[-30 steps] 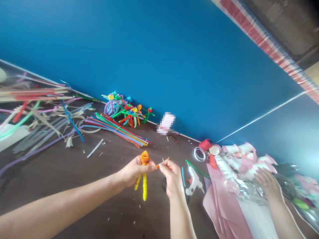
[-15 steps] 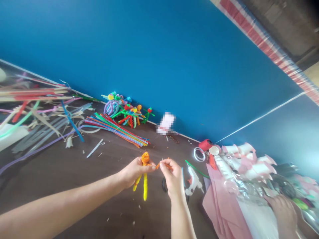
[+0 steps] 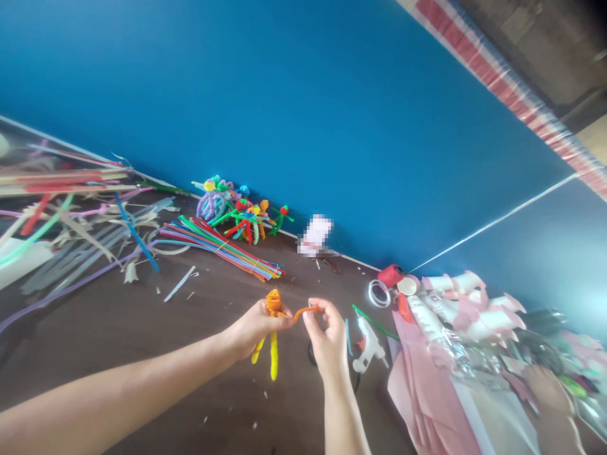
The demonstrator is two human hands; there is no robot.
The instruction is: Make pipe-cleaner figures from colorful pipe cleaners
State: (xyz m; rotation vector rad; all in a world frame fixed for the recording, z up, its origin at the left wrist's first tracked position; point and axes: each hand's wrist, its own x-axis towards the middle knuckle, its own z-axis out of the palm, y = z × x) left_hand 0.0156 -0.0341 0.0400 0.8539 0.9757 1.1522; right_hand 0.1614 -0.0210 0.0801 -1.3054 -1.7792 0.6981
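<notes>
A small pipe cleaner figure [image 3: 274, 301] with an orange wound head and two yellow legs is pinched in my left hand [image 3: 256, 327], legs hanging down. My right hand [image 3: 328, 330] holds an orange pipe cleaner strand [image 3: 306, 309] between thumb and fingertips, to the right of the figure. The strand curves across the gap towards my left fingertips; where it joins the figure is hidden by my fingers. Behind my hands lies a bundle of coloured pipe cleaners [image 3: 227, 249], and several finished-looking pipe cleaner figures [image 3: 251, 215] stand against the blue panel.
A white glue gun [image 3: 370, 346] lies right of my right hand. Beyond it are pink sheets [image 3: 424, 373], a tape roll [image 3: 379, 294] and white rolls [image 3: 488, 319]. Another person's hand [image 3: 550, 392] is at the lower right. Loose strips [image 3: 95, 234] clutter the left.
My right hand has opened its pinch slightly and shows more of the orange strand, now arched. The figure has shifted a little left. The other person's hand has moved right.
</notes>
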